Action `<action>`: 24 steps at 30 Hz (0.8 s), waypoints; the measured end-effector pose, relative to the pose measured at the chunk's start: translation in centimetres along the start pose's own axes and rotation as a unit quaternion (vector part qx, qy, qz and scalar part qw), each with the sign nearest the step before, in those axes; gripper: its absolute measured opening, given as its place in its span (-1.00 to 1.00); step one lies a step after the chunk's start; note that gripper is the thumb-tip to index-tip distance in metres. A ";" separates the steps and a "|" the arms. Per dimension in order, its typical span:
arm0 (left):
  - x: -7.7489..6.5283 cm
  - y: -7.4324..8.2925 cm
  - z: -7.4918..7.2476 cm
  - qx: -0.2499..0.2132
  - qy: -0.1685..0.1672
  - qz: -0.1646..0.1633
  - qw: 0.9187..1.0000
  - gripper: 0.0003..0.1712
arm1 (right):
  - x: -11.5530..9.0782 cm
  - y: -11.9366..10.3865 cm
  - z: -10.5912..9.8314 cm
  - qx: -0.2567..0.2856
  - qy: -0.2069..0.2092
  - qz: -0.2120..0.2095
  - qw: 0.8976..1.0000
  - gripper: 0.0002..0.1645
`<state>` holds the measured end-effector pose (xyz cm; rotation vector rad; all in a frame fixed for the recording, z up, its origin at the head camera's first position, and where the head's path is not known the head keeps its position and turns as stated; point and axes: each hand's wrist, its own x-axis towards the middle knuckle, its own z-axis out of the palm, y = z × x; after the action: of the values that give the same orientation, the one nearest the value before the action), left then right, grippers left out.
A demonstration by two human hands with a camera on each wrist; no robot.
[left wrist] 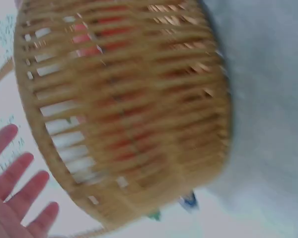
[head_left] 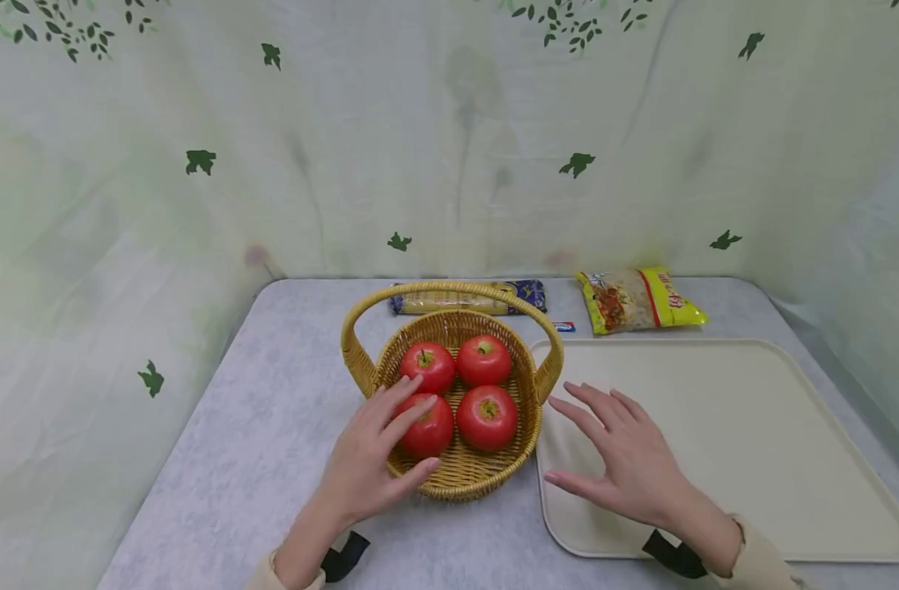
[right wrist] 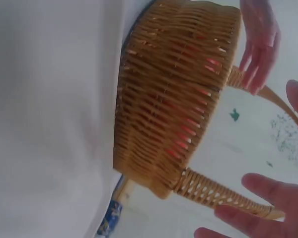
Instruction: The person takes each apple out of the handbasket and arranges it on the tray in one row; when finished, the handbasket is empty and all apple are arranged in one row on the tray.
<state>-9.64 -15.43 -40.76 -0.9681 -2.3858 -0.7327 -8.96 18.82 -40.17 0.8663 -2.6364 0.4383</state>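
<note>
A woven wicker basket (head_left: pixel 467 485) with a tall arched handle (head_left: pixel 356 360) stands upright on the table, holding several red apples (head_left: pixel 488 419). My left hand (head_left: pixel 364 463) hovers over the basket's near left rim, fingers spread and overlapping the front left apple in the head view. In the left wrist view its fingers (left wrist: pixel 22 191) show beside the rim, with nothing between them. To the right of the basket, my right hand (head_left: pixel 626 459) is held above the tray's left part, its fingers apart and empty. Red shows through the basket's slatted wall (right wrist: pixel 174 94) in the right wrist view.
A large cream tray (head_left: pixel 729 451) lies to the right, its left edge close by the basket. Behind stand a long blue-ended pack (head_left: pixel 532 292), a yellow food bag (head_left: pixel 641 301) and a small blue-and-red item (head_left: pixel 565 327). A printed curtain (head_left: pixel 464 164) hangs behind the table.
</note>
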 end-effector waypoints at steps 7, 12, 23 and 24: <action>-2.0 -1.8 -0.4 -0.029 0.107 -0.009 0.994 -0.52 | 1.0 -1.3 1.0 0.082 0.083 -0.025 0.993 -0.21; -3.2 -3.3 -0.4 -0.052 0.110 -0.019 0.992 -0.55 | 1.9 -2.3 1.6 0.121 0.090 -0.029 0.988 -0.31; -4.8 -4.8 0.1 -0.111 0.034 -0.042 0.992 -0.58 | 3.8 -4.0 3.0 0.167 0.031 0.008 0.985 -0.31; -4.9 -4.9 0.2 -0.120 0.033 -0.044 0.991 -0.57 | 3.9 -4.1 3.1 0.166 0.026 0.011 0.986 -0.31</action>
<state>-10.16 -20.70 -45.23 -0.9194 -2.3321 -1.0886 -10.10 12.50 -40.60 0.9073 -2.5666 0.9117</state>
